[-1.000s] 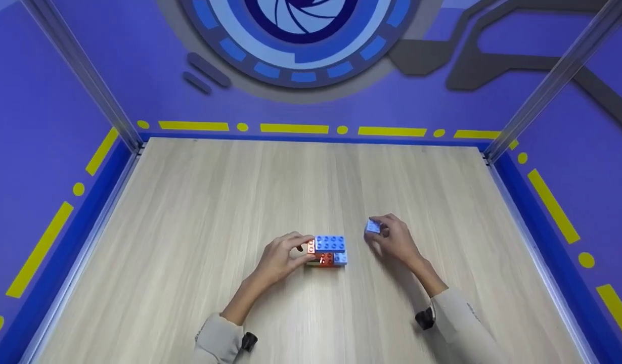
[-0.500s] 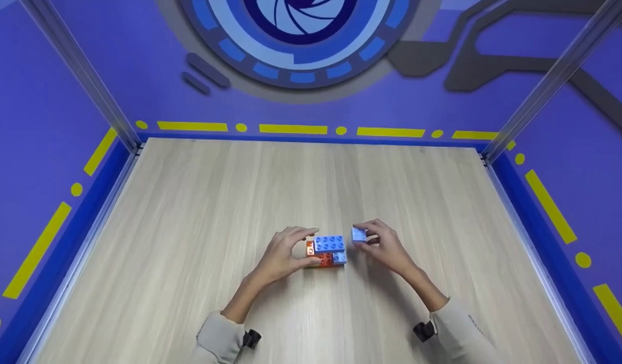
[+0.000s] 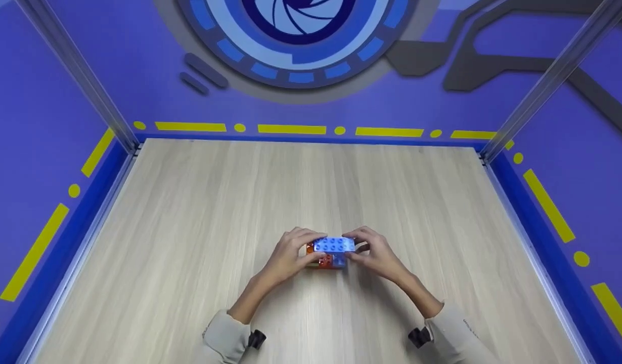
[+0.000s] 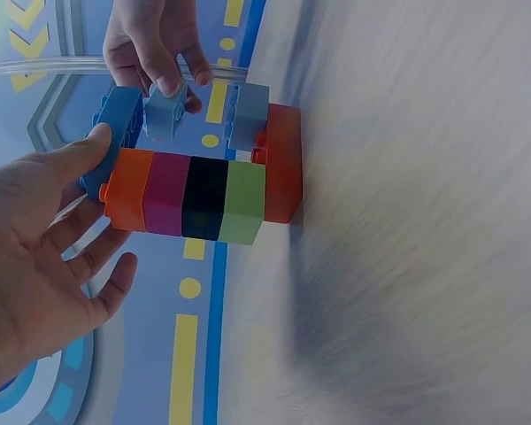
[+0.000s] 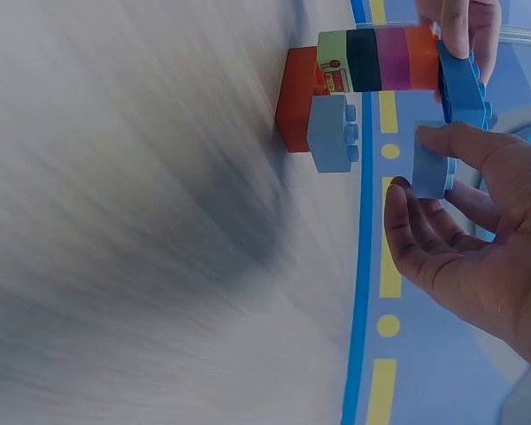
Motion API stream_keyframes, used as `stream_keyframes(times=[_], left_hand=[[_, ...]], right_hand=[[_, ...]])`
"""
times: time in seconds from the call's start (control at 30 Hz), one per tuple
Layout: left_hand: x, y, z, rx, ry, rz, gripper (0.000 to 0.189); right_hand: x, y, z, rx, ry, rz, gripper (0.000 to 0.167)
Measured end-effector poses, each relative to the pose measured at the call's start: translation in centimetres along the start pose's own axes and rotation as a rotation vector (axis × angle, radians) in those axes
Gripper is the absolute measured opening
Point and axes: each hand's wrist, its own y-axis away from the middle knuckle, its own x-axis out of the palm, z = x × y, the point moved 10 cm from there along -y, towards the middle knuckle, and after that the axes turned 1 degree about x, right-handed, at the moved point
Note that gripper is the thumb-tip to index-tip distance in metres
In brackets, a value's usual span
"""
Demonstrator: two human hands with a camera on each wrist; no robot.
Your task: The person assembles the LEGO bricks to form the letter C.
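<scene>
A toy brick build stands on the table, seen best in the wrist views. Its red base brick (image 4: 284, 164) carries a light blue brick (image 5: 329, 133) at one end. At the other end rises a column of green (image 4: 243, 202), black (image 4: 203, 197), purple (image 4: 165, 190) and orange (image 4: 131, 188) bricks. A long blue brick (image 3: 328, 244) tops the column and juts out sideways. My left hand (image 3: 288, 253) pinches this blue brick between thumb and fingers. My right hand (image 3: 375, 254) pinches a second light blue brick (image 5: 431, 159) right at the jutting end, high over the base.
The wooden table (image 3: 230, 202) extends around the build. Blue printed panels (image 3: 240, 108) wall it in at the back and both sides, with metal posts (image 3: 553, 76) at the rear corners. Dark wrist devices (image 3: 257, 338) sit at both cuffs.
My right hand has moved left with the light blue brick, up against the long blue brick's end. My left fingers, spread around the build half a second ago, have closed on the long blue brick.
</scene>
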Motion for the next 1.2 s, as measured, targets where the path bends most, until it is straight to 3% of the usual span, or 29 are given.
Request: stream_keyframes(times=[0.5,1.2], left_hand=[[0.1,0.0,0.2,-0.009,0.008,0.013,0.037],[0.0,0.0,0.1,-0.012,-0.028,0.005,0.036]], right_hand=[[0.8,-0.2,0.1,0.021,0.011,-0.01,0.036],[1.1,-0.2,-0.7,0.036,-0.102,-0.016,0.035]])
